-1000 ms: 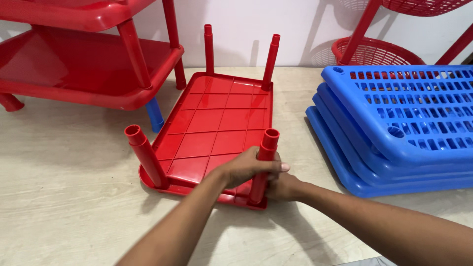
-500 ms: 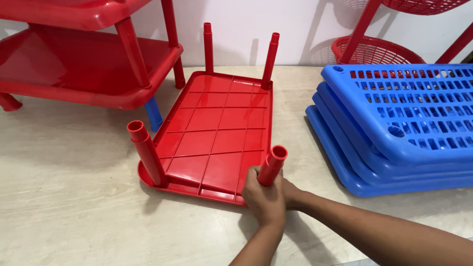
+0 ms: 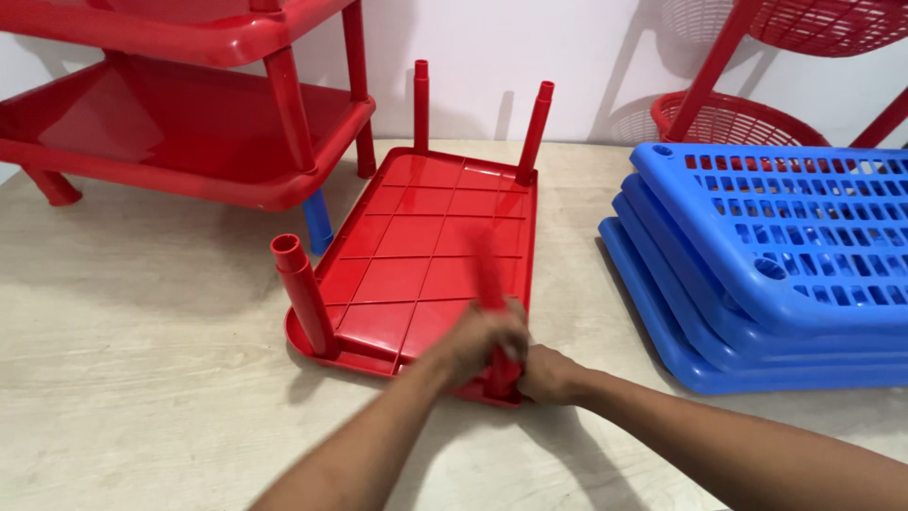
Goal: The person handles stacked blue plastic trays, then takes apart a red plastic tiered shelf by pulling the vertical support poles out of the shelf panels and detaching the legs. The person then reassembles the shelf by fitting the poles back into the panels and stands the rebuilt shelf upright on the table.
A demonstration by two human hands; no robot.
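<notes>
Red tray (image 3: 426, 255) upside down on floor, three legs seated; fourth leg (image 3: 490, 284), near right corner, gripped by closed left hand (image 3: 482, 341), right hand (image 3: 549, 374) clamped at base, seating unclear

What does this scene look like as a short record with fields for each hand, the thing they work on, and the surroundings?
left hand: gripping the near-right red leg, blurred
right hand: at that leg's base
worked thing: red tray on the floor, four legs pointing up
left of it: red shelf unit
right of it: stacked blue perforated trays
</notes>
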